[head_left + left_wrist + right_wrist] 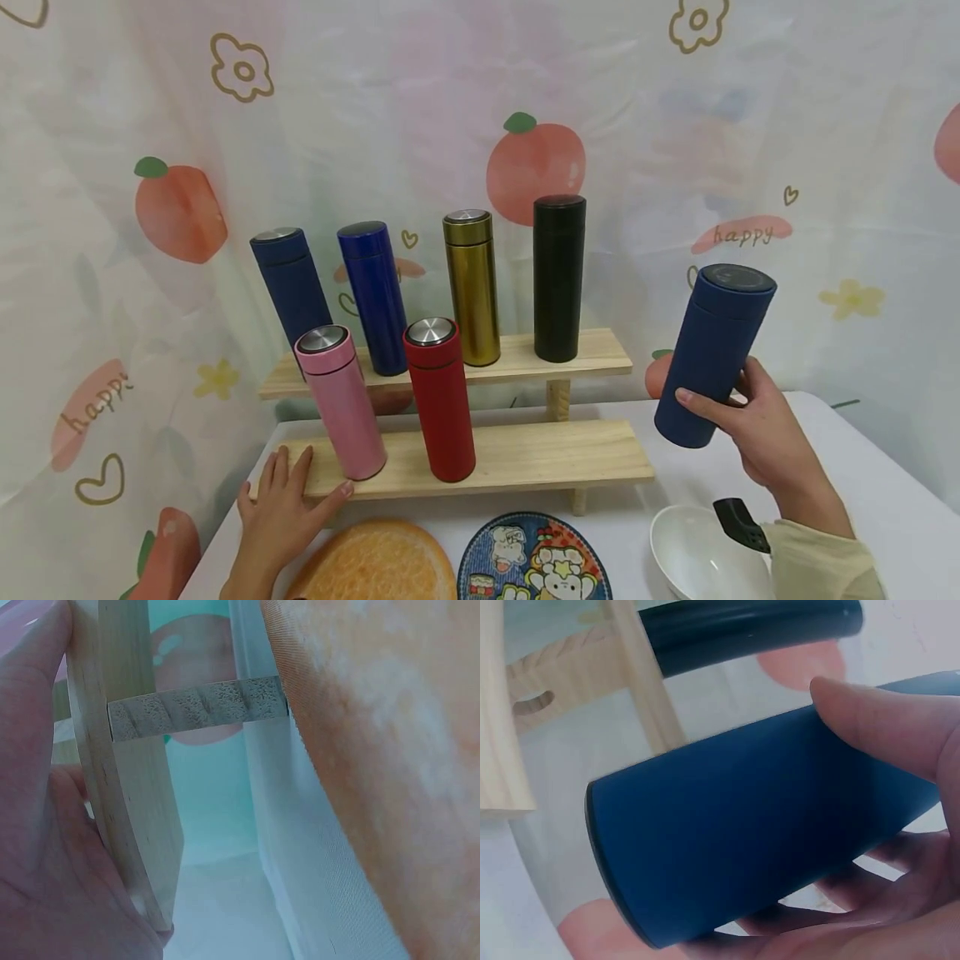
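Firstly, at lower left of the head view: left hand, fingers spread over the left end of a two-tier wooden stand, thumb by the front edge of the lower board. The left wrist view shows this hand against the board's end, with a supporting leg beneath the board.

Left of centre, upper tier: one navy flask with a silvery lid top, its lower part hidden behind the next item.
Lower tier: one pink flask, silver lid disc, just beside the left thumb.
Bottom edge: one round bread-patterned mat, cut by the frame.
Upper tier: one glossy royal-blue flask.
Lower tier: one red flask, silver lid disc.
Upper tier, centre: one metallic gold flask.
Bottom centre: one round denim-look mat with cartoon figures.
Upper tier, right of centre: one matte black flask.
Lower right: one white bowl on a white table, partly covered by the right sleeve.

Right of the stand: one matte dark-blue flask, dark lid top, tilted with its top toward the right, base free; right hand grips it, thumb on the near side, fingers around the far side.

Background: peach-print backdrop.
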Demonstrator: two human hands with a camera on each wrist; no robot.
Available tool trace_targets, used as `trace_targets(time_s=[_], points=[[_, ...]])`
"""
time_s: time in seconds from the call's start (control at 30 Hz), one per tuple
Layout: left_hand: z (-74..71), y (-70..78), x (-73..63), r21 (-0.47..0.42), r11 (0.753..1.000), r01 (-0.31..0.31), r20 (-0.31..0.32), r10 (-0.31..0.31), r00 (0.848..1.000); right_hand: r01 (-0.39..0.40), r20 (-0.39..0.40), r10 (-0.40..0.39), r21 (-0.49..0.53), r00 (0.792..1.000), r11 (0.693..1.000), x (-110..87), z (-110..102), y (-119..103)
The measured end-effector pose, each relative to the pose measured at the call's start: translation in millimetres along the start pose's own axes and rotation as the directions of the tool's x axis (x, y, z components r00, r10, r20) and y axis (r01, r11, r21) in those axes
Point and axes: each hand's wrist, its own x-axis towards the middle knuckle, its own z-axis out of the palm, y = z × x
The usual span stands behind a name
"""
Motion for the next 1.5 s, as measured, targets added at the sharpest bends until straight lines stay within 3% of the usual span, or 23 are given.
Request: trace_targets(time_s=[0.33, 0.83, 1.2, 1.5], points=[[2.0, 6.7, 5.3, -0.003, 1.0, 0.006, 0.001, -0.006, 1.0, -0.002, 0.028, 0.002, 0.013, 1.0, 1.0, 6.8, 0, 24], [1.6, -3.5, -0.4, -0.014, 1.0, 0.012, -0.013, -0.012, 1.0, -0.147, 0.156, 0.152, -0.039, 0.976, 0.988, 34.7, -1, 35], [1.5, -1.8, 1.0, -0.007, 1.0, 0.009, -0.023, -0.009, 1.0, -0.245, 0.176, 0.256, -0.079, 0.951, 0.966, 52.6, -2, 60], [3.2, -1.7, 1.5, -0.016, 1.0, 0.006, -0.024, -0.007, 1.0, -0.24, 0.191, 0.251, -0.082, 0.949, 0.967, 60.2, 8, 73]])
